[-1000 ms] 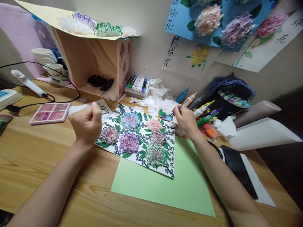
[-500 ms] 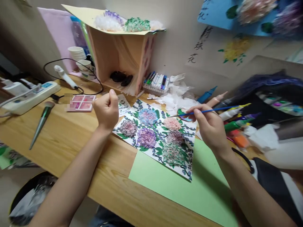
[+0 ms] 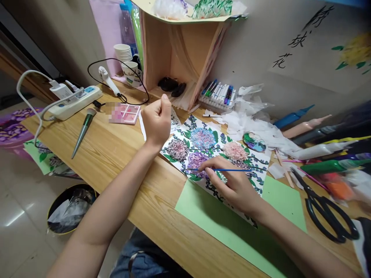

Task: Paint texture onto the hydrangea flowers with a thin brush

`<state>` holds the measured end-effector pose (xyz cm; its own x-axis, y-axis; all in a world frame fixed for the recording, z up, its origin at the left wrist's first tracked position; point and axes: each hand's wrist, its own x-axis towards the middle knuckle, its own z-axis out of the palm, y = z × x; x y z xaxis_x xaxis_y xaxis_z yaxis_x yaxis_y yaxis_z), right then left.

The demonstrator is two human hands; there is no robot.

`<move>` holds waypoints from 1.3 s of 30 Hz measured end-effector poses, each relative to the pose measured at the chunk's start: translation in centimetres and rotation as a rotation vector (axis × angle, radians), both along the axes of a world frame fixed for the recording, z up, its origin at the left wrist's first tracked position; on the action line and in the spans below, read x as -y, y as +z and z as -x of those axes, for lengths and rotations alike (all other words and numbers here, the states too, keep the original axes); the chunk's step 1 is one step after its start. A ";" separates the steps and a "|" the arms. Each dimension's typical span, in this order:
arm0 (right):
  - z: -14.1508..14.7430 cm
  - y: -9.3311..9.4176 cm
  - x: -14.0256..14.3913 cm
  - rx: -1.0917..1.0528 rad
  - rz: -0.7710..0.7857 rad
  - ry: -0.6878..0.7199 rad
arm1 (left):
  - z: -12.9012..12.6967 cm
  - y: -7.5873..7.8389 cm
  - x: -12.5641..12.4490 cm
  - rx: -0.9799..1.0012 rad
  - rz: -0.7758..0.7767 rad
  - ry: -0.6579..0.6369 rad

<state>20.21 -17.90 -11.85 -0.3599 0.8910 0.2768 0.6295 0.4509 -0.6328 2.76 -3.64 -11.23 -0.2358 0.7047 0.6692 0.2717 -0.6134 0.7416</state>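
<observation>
1. Nearest, at 5 o'clock, the right hand [image 3: 236, 185] pinches a thin blue-handled paintbrush [image 3: 223, 170], lying almost flat across the white paper sheet painted with round hydrangea blooms and dark green leaves [image 3: 214, 154]; the bristle tip sits at the lower edge of the purple bloom.
2. That painting lies on a pale green paper sheet [image 3: 278, 193] on the wooden counter [image 3: 116, 154]. By my judgement it is nearly finished: blooms, leaves and vine border are all filled in, and only touch-ups seem left.
3. At 11 o'clock of the painting, the left hand [image 3: 158, 121] is curled into a closed fist over its upper corner; whether it holds anything, I cannot tell.
4. Farther, at 1 o'clock, a small round palette smeared with green and purple paint [image 3: 254, 142] rests by crumpled white tissue [image 3: 246, 119].
5. Farthest back, a tray of coloured marker pens [image 3: 218, 94] stands against the wall.
</observation>
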 end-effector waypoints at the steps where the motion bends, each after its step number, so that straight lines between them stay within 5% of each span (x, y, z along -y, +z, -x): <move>1: 0.0 0.0 0.0 -0.002 0.003 0.006 | 0.0 0.1 0.1 -0.008 -0.004 0.003; 39: -0.4 0.5 0.1 -0.062 0.078 -0.039 | 0.5 -0.1 -0.5 0.021 -0.001 0.007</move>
